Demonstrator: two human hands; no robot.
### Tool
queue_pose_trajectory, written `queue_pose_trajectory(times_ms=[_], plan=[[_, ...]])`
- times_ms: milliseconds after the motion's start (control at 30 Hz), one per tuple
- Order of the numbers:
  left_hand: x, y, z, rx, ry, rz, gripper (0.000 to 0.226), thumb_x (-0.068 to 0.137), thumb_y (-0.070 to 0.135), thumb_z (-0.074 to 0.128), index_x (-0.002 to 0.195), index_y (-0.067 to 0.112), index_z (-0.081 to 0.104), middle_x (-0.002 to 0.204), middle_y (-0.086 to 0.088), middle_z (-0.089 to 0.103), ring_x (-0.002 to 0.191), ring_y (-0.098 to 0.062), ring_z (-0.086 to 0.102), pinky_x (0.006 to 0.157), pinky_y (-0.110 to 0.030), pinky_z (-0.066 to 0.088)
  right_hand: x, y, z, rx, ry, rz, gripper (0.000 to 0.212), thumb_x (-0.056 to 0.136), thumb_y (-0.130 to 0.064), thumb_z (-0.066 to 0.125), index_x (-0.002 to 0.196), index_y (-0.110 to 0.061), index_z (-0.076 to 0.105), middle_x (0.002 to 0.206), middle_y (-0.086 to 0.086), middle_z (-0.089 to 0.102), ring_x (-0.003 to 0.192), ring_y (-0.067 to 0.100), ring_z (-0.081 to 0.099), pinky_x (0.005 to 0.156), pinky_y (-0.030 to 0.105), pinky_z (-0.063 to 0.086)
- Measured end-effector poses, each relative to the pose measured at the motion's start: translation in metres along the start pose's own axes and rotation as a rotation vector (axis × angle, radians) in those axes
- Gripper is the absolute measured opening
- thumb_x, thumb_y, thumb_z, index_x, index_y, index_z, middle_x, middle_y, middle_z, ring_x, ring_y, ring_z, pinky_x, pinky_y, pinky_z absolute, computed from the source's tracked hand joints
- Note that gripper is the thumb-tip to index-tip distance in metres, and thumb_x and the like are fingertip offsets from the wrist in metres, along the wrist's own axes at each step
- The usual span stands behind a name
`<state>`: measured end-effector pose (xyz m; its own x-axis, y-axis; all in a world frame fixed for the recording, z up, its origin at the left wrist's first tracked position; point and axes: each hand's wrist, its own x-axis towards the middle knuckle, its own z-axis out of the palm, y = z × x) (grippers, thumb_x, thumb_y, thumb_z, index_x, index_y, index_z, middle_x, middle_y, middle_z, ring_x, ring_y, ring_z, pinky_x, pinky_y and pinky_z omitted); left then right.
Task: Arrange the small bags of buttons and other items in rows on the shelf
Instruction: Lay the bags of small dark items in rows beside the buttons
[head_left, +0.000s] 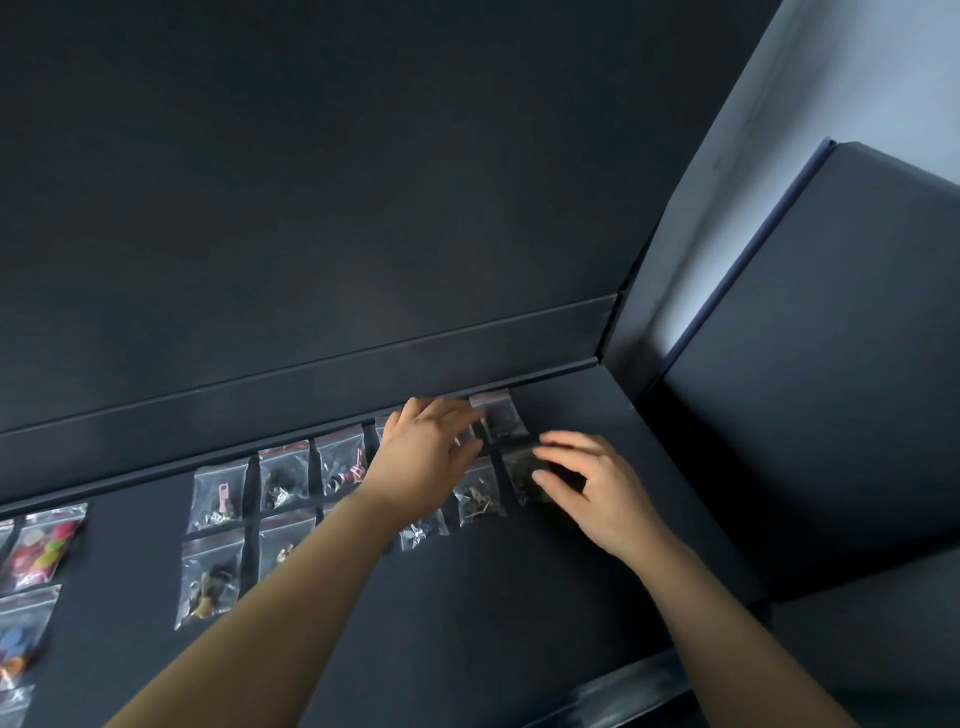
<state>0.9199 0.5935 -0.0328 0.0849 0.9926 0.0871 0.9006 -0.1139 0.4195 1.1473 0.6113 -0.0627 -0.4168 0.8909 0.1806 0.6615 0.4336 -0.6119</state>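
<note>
Now both hands are over the dark shelf (467, 623), where small bags (283, 480) lie flat in two rows.

The right hand (597, 488) rests on a dark bag (519, 478) at the right end of the front row. Its fingers (558, 441) are spread and a little bent. They lie on the right side of the bag, and the thumb tip touches the top of it. The left side of the bag peeks out past the fingertips.

The left hand (423, 457) reaches to the back row and covers a bag or two there. Its fingers (457, 415) are blurry, so I cannot tell if they pinch a bag or only touch one. Just past those fingertips lies the last bag (500, 418) of the back row, right against the back ledge.

Between the two hands lies a bag with brown bits (478, 496), just beside the dark bag.

Far to the left, well apart from the rows, lie bags of bright buttons (44, 545).
</note>
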Motion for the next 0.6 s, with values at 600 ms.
queue_pose_trajectory(times_ms=[600], plan=[[-0.067,0.016,0.001,-0.082,0.13,-0.101,0.035,0.086,0.043,0.061,0.116,0.025,0.067,0.119,0.007,0.063,0.113,-0.02,0.051,0.095,-0.033,0.037,-0.015,-0.028,-0.001,0.009,0.003,-0.078,0.031,0.09,-0.028,0.064,0.12,-0.02,0.067,0.133,-0.01,0.057,0.126,0.006,0.047,0.106,0.025,0.036]])
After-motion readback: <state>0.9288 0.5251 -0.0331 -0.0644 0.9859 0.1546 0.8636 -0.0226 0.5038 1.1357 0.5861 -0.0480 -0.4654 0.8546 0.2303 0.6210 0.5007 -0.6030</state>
